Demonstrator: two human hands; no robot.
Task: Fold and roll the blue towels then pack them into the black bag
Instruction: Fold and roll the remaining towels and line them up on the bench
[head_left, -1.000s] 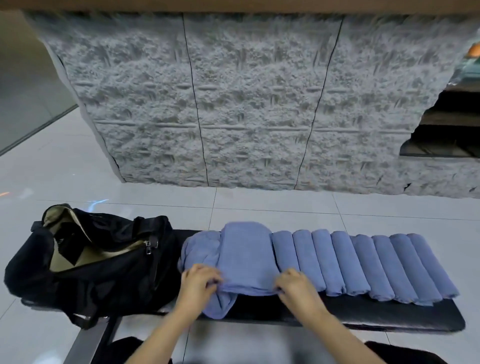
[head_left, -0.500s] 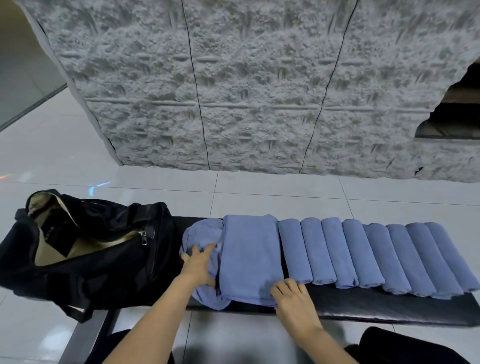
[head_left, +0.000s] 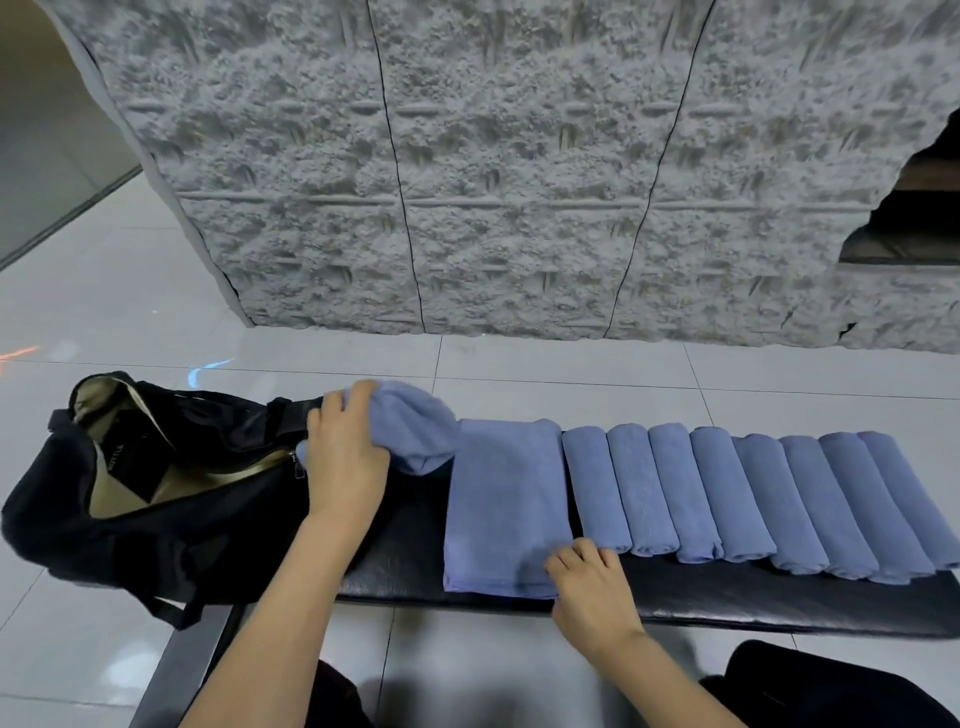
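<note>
While left hand (head_left: 345, 457) grips rolled towel (head_left: 413, 423), bag (head_left: 156, 545) label (head_left: 117, 457) blurred.

blk bench (head_left: 727, 597) w/ bag (head_left: 156, 525), blue towels (head_left: 675, 488)

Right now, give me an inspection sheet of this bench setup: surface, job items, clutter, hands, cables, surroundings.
Surface: black padded bench, carrying the towels and part of the bag.
Job's things: black bag at the left end, unzipped, tan lining showing. Bunched blue towel at the bag's right end. Folded towel lying flat mid-bench. Row of rolled towels side by side to its right.
Clutter: nothing seen.
Hands: left hand grips the bunched blue towel. Right hand is on the folded towel's near right corner; grip unclear.
Cables: nothing seen.
Surroundings: glossy tiled floor, rough grey wall behind.
</note>
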